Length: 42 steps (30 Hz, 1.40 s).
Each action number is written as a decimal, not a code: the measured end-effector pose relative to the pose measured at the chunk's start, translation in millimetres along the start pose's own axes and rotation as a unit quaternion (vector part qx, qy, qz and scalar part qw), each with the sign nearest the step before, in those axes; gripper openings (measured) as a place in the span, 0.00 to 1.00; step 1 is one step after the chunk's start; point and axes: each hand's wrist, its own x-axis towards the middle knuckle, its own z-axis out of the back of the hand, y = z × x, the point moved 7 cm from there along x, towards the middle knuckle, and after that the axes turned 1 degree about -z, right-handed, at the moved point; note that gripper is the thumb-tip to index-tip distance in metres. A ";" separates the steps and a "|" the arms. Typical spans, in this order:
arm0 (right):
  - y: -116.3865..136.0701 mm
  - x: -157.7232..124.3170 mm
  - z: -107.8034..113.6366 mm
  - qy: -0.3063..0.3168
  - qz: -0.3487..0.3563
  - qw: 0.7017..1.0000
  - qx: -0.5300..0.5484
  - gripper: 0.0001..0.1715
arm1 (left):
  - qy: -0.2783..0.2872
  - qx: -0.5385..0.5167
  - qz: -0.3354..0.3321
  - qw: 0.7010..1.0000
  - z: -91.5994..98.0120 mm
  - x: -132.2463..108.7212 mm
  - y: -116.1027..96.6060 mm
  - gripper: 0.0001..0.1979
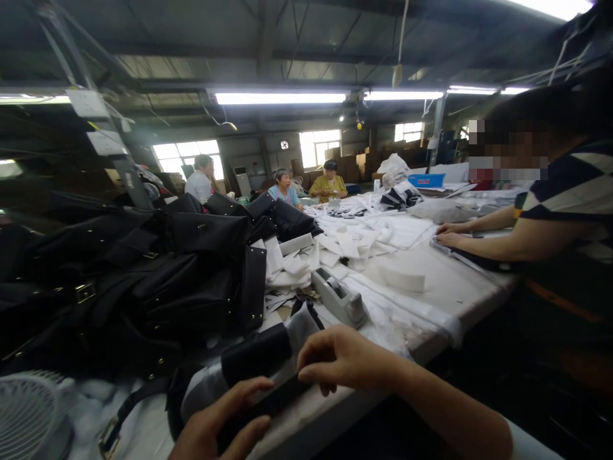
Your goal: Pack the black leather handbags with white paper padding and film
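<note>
Black strap (268, 399), a flat, smooth, leather-like band, lies at the near edge of the table (460, 287), held by both of the person's hands. The left hand (218, 425) cups it from below, thumb laid along its top, fingers (249, 437) curled closed around it. The right hand (342, 358) comes from above, its fingers (328, 386) bent down and pinching the strap's far end. Just behind the strap sits a black bag piece (256, 351) partly wrapped in soft white padding. A heap of black bags (143, 275) with small brass fittings fills the table's left side. A grey tape dispenser (338, 297), blocky and angular, stands near the middle, among scattered white paper pieces (335, 246). At the right edge, a co-worker's hands (453, 233) rest flat on the tabletop.
</note>
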 end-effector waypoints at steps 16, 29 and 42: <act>-53.0 11.2 94.5 -0.361 0.120 0.925 -0.007 0.15 | -0.046 -0.027 -0.015 0.998 25.3 106.2 -37.3 0.18; -49.5 43.2 86.5 -0.293 0.169 0.941 -0.021 0.17 | 0.085 0.105 -0.116 0.984 -2.3 164.1 -66.4 0.15; -50.2 22.9 48.7 -0.330 0.169 0.928 0.034 0.15 | 0.143 0.154 -0.069 0.975 -2.9 143.9 -75.7 0.13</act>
